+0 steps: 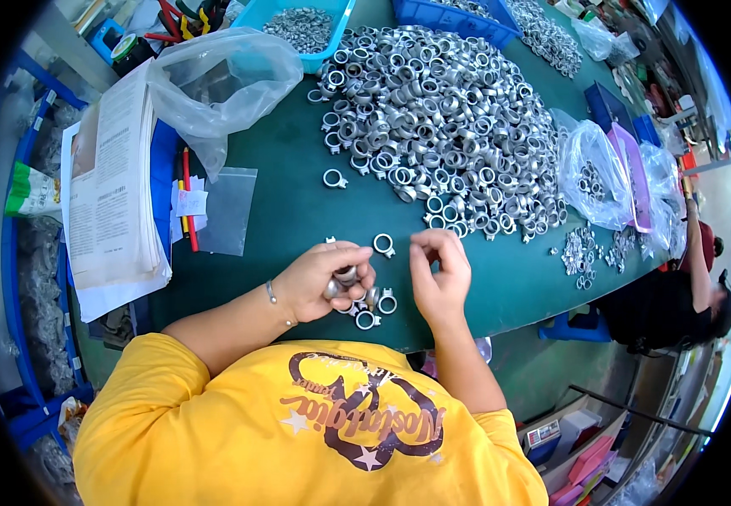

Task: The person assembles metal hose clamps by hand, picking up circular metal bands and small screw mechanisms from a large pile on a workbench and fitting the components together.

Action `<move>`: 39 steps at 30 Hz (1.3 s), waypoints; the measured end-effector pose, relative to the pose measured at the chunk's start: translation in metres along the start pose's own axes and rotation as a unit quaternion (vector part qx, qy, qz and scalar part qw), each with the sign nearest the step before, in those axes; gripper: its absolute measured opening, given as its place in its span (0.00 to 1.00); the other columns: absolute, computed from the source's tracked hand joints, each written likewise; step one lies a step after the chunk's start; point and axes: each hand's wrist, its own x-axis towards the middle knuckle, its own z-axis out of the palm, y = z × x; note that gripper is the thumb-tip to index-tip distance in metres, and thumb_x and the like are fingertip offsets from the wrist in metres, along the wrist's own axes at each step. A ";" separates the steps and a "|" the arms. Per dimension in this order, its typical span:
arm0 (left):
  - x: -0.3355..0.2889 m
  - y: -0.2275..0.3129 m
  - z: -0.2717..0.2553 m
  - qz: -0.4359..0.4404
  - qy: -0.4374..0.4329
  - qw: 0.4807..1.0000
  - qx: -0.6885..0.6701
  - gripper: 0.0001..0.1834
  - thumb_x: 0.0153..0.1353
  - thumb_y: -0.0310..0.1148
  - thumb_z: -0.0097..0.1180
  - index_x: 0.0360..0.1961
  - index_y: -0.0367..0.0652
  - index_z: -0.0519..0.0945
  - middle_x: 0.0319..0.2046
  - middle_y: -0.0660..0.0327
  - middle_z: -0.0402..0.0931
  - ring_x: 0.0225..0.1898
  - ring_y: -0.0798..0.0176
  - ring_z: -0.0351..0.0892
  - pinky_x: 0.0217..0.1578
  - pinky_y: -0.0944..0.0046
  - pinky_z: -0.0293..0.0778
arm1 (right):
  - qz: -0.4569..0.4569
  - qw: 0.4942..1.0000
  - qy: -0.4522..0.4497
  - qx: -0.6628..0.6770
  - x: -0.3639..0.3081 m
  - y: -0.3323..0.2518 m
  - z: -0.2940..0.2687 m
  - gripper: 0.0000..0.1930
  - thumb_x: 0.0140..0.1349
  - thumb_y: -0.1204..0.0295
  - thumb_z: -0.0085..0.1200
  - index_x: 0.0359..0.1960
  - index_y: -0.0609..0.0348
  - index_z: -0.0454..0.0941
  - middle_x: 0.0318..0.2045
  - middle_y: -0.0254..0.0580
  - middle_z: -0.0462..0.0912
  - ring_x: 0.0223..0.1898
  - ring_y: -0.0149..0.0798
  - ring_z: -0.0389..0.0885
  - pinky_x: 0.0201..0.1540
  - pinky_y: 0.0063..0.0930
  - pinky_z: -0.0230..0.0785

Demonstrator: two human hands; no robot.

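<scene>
Several silver metal rings with small lugs are gathered in my left hand [327, 282], its fingers curled around them. Just below that hand, a few more rings [368, 320] lie on the green table near its front edge. One single ring [383, 244] rests between my two hands. My right hand [443, 278] is beside that ring, fingers bent in toward the thumb; whether something small is pinched there is hidden. Beyond both hands spreads a large heap of the same metal rings [450, 118].
A light-blue tray [344, 25] and a dark-blue crate [467, 25] of parts stand at the back. Left are a paper stack [117, 194], a clear plastic bag [222, 80] and pens [188, 202]. Bagged parts [593, 173] lie right, near another person [677, 295].
</scene>
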 end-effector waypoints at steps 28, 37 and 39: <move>-0.004 -0.006 0.023 0.371 0.084 0.743 0.551 0.07 0.46 0.22 0.62 0.28 0.39 0.80 0.27 0.62 0.76 0.28 0.67 0.74 0.27 0.73 0.67 | 0.131 0.892 -0.169 0.398 -0.021 -0.002 0.000 0.13 0.58 0.82 0.51 0.46 0.69 0.70 0.37 0.42 0.76 0.35 0.30 0.76 0.36 0.20 0.72; -0.006 -0.007 0.027 0.363 0.085 0.769 0.520 0.06 0.48 0.23 0.62 0.29 0.40 0.80 0.28 0.61 0.77 0.29 0.67 0.74 0.28 0.72 0.67 | 0.015 0.926 -0.126 0.357 -0.020 0.001 0.002 0.15 0.51 0.89 0.53 0.43 0.70 0.72 0.45 0.47 0.71 0.43 0.35 0.76 0.46 0.25 0.73; -0.006 -0.007 0.026 0.378 0.074 0.756 0.529 0.06 0.48 0.24 0.62 0.30 0.40 0.80 0.27 0.62 0.76 0.28 0.69 0.73 0.27 0.74 0.67 | 0.012 0.935 -0.116 0.336 -0.021 0.000 0.003 0.16 0.50 0.88 0.54 0.43 0.69 0.72 0.44 0.47 0.72 0.41 0.34 0.76 0.43 0.24 0.73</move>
